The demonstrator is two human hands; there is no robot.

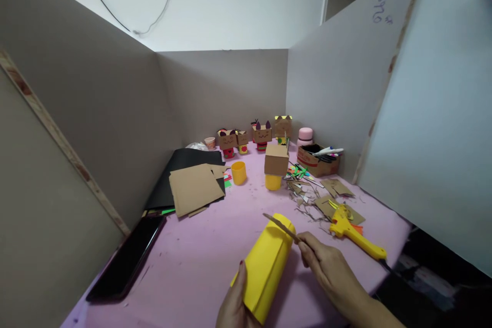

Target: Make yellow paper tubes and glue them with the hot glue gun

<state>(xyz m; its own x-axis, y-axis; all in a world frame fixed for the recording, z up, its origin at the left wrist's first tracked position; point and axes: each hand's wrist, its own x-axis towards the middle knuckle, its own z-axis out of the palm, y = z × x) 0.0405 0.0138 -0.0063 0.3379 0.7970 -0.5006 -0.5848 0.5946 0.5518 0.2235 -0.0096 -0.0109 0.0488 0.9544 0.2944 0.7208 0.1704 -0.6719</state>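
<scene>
My left hand [235, 303] grips the near end of a rolled yellow paper tube [265, 266], which points away from me over the pink table [200, 256]. My right hand [326, 271] pinches a thin brown cardboard strip [280, 226] that lies across the tube's far end. Both hands are at the table's front edge.
A yellow glue gun [353, 233] lies right of the tube among cardboard scraps [326, 200]. Brown card sheets [194, 187] on black paper lie at left, a dark phone [126, 261] nearer. Small yellow cups [239, 172], a box figure [275, 164], finished figures [262, 134] and a pen box [318, 160] stand behind.
</scene>
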